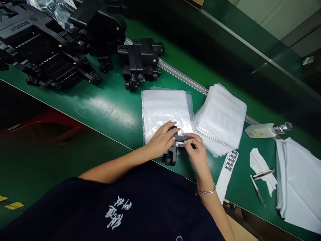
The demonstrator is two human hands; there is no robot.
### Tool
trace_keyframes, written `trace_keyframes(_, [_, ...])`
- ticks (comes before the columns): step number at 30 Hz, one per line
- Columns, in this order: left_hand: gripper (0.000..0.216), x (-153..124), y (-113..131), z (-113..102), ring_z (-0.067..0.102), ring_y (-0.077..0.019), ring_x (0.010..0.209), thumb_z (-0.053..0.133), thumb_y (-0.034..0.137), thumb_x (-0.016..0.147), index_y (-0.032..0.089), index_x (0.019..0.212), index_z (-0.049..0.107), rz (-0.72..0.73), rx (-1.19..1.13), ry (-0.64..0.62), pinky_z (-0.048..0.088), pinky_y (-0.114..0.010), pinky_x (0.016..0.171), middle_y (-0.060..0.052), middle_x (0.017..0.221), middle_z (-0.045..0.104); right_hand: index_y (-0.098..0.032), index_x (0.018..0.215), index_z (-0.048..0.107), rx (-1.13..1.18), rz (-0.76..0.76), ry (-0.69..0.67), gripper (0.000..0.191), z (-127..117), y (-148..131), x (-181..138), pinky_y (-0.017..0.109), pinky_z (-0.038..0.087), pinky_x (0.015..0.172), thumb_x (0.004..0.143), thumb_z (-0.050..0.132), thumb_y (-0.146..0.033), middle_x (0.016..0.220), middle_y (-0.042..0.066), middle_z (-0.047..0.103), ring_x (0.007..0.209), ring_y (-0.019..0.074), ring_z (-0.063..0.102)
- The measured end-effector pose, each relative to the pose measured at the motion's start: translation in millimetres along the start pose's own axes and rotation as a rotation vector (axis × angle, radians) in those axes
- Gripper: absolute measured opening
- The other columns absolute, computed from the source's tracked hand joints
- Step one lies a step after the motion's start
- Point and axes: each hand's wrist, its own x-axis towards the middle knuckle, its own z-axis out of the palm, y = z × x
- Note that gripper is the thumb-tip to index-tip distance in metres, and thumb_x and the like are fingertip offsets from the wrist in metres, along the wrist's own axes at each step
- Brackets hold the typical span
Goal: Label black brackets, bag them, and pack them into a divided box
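A black plastic clamp bracket (172,154) with a knob at its lower end lies over the front of a stack of clear plastic bags (165,103). My left hand (160,140) is closed on its left side, fingers across the top. My right hand (197,150) grips the right end of the bracket, thumb at the edge of a small white label (180,144) on its face. Whether that label is fully flat against the bracket I cannot tell. Near my right wrist lies a strip of printed labels (230,160).
Several similar black clamp assemblies (140,60) stand at the back left, beside a large black Bosch-marked unit (42,50). More bags (223,113), a pump bottle (263,130), tweezers (257,190), crumpled paper (259,164) and folded white cloth (301,184) lie to the right. A metal rail (183,76) crosses the green bench.
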Motion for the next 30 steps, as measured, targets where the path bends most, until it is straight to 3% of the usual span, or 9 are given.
trace_keyframes(30, [0.04,0.4,1.3,-1.4,0.026,-0.0306,0.147,0.04,0.021,0.095,0.022,0.134,0.049,-0.008,0.0,-0.003,0.031,-0.054,0.118,-0.011,0.152,0.037,-0.024,0.064,0.061,-0.027,-0.002,-0.02,0.023,-1.0,-0.7,2.4,0.052,0.036,0.101,0.083,0.061,-0.036,0.109,0.006,0.066,0.112,0.0287,0.055])
